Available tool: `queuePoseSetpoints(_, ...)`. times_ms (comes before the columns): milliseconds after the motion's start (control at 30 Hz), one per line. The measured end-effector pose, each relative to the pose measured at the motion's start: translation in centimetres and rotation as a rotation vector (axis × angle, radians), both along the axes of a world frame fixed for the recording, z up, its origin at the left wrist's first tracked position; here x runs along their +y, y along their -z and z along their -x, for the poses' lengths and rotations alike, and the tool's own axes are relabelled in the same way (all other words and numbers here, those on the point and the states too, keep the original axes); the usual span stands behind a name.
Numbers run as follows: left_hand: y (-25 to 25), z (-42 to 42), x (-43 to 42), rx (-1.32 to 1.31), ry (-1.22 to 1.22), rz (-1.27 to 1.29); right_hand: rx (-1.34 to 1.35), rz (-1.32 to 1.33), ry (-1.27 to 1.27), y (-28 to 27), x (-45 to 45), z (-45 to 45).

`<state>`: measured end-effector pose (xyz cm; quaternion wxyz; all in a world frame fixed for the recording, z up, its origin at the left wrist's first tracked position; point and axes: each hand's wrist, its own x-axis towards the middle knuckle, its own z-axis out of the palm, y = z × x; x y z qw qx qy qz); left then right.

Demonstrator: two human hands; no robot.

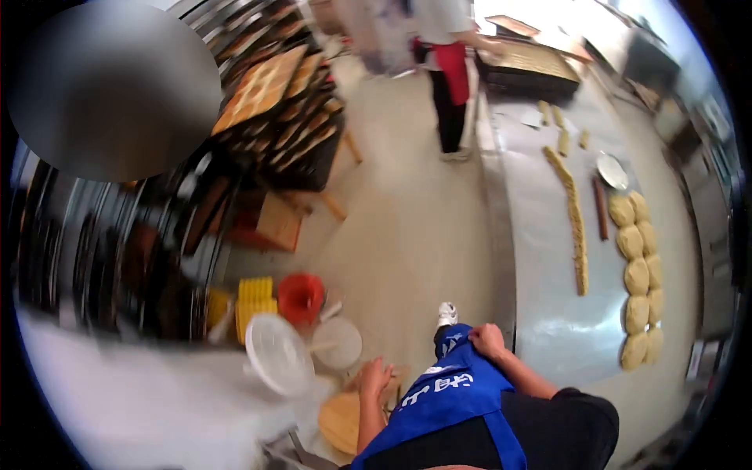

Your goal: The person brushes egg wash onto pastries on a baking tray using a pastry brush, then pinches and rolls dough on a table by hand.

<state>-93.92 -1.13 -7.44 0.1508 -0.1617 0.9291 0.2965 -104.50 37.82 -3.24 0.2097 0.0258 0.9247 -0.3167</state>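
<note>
My left hand [375, 379] hangs beside my body with its fingers loosely apart and nothing visible in it. Below it is a round wooden board [341, 423], partly hidden by my forearm. My right hand [487, 341] is curled at the edge of the blue apron [450, 384] I wear, its fingers closed on the cloth. To my right on the metal table [540, 313] lie a long rope of dough [575, 219] and several rounded dough pieces [636, 274] in two rows.
A rolling pin [601, 207] and white bowl [612, 170] lie on the table. Ahead, a person in a red apron [452, 70] stands near a large tray [533, 66]. Left are stacked trays [261, 88], a red bucket [301, 295] and a white lid [278, 355].
</note>
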Motion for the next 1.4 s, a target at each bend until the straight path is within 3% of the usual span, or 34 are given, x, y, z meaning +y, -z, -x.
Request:
queuePoseSetpoints(67, -5.0, 5.2, 0.2, -0.393, 0.176, 0.167, 0.209, 0.055, 0.061, 0.1, -0.6, 5.9)
queuePoseSetpoints(167, -4.3, 13.4, -1.9, -0.246, 0.144, -0.009, 0.215, 0.164, 0.134, -1.4, -0.7, 15.0)
queuePoseSetpoints(267, -4.8, 21.9, -2.4, -0.069, 0.126, 0.041, 0.232, 0.135, 0.168, -2.2, -0.4, 20.5)
queuePoseSetpoints(333, -4.0, 27.2, -2.4, 0.024, 0.163, 0.028, 0.028, 0.408, 0.197, -2.9, -0.6, 22.5)
queuePoseSetpoints(367, -2.8, 29.8, -2.4, 0.126, 0.187, 0.013, -0.232, 0.567, 0.21, -3.6, -0.5, 22.7)
queuePoseSetpoints(400, -2.3, 32.3, -2.3, 0.224, 0.213, -0.002, -0.253, 0.589, 0.117, -4.0, -0.5, 21.8)
queuePoseSetpoints(467, -2.0, 37.6, -1.5, 0.062, 0.298, -0.134, -0.505, 0.588, -0.083, -3.1, 0.1, 19.3)
queuePoseSetpoints(500, -2.4, 39.8, -1.7, -0.102, 0.347, -0.251, -0.491, 0.823, 0.246, -3.7, -0.4, 17.8)
queuePoseSetpoints(533, -2.2, 42.5, -2.3, -0.122, 0.39, -0.246, -0.463, 0.877, 0.484, -4.4, -0.7, 17.2)
queuePoseSetpoints(567, -0.8, 45.3, -2.3, -0.171, 0.498, -0.21, -0.417, 0.718, 0.661, -4.3, -1.5, 16.9)
queuePoseSetpoints(633, -2.0, 50.1, -2.9, -0.24, 0.652, -0.15, -0.422, 0.326, 0.722, -4.3, -1.5, 17.4)
queuePoseSetpoints(667, -4.3, 53.3, -2.7, -0.26, 0.712, -0.128, -0.176, 0.332, 0.792, -3.2, -2.3, 16.7)
queuePoseSetpoints(733, 1.1, 59.1, -4.4, -0.198, 0.854, -0.092, -0.042, 0.565, 1.138, -2.6, -4.6, 17.9)
queuePoseSetpoints(800, -0.3, 64.4, -4.3, -0.247, 0.964, 0.014, -0.065, 0.625, 1.255, -4.3, -7.5, 19.6)
queuePoseSetpoints(900, -2.6, 72.2, -1.7, -0.23, 0.996, 0.17, 0.012, 0.317, 1.241, -3.3, -9.4, 21.7)
queuePoseSetpoints(1000, -2.2, 77.5, 1.5, -0.195, 0.916, 0.225, -0.031, 0.186, 1.348, -1.6, -9.0, 22.4)
queuePoseSetpoints(1067, -1.2, 79.5, 4.8, -0.186, 0.853, 0.226, 0.082, 0.079, 1.406, -1.4, -7.8, 23.8)
queuePoseSetpoints(1133, -1.5, 81.1, 9.1, 0.24, 0.944, 0.052, 0.201, 0.033, 1.469, -3.9, -4.5, 26.4)
queuePoseSetpoints(1167, -2.6, 81.7, 11.9, 0.221, 0.967, 0.004, 0.183, 0.05, 1.478, -4.7, -2.9, 27.8)
queuePoseSetpoints(1233, -6.0, 81.5, 19.4, 0.172, 0.974, -0.129, 0.516, -0.017, 1.525, -5.6, 1.6, 29.7)
queuePoseSetpoints(1333, -7.8, 82.0, 30.1, 0.24, 1.048, -0.197, 0.578, -0.036, 1.567, -6.1, 8.3, 32.0)
queuePoseSetpoints(1400, -8.9, 82.3, 36.5, 0.369, 1.241, -0.243, 0.612, -0.024, 1.596, -8.0, 12.0, 33.3)
